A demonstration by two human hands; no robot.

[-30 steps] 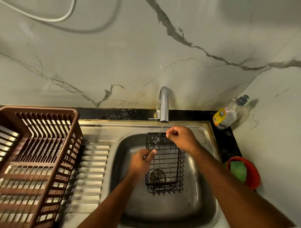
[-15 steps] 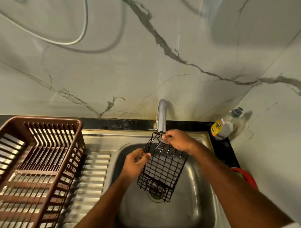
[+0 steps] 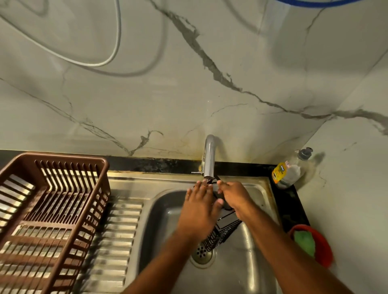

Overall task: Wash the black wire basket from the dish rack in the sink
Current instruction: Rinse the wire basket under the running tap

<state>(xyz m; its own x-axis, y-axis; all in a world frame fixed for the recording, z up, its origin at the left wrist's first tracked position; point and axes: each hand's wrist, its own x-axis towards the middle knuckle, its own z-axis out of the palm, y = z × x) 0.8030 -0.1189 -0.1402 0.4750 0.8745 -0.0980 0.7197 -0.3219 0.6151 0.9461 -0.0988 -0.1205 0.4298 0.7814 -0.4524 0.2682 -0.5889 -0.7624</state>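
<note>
Under both hands (image 3: 199, 212) (image 3: 235, 197), black wire basket (image 3: 222, 233) mostly hidden.

The rear wall (image 3: 147, 100) is presenting pale marble-look panels with grey veining running diagonally across them. A side wall (image 3: 352, 188) of the same finish is meeting it at the right-hand corner. A white cable (image 3: 114, 48) is looping across the upper left of the rear wall and casting a soft shadow alongside. A blue band (image 3: 315, 2) is showing at the top edge. Yellowish staining is spreading over the wall base around the tap mounting. A black worktop (image 3: 159, 164) strip is running along the foot of the wall, looking mottled and worn. Lighting is appearing dim and warm, with broad shadows lying over the upper right.
</note>
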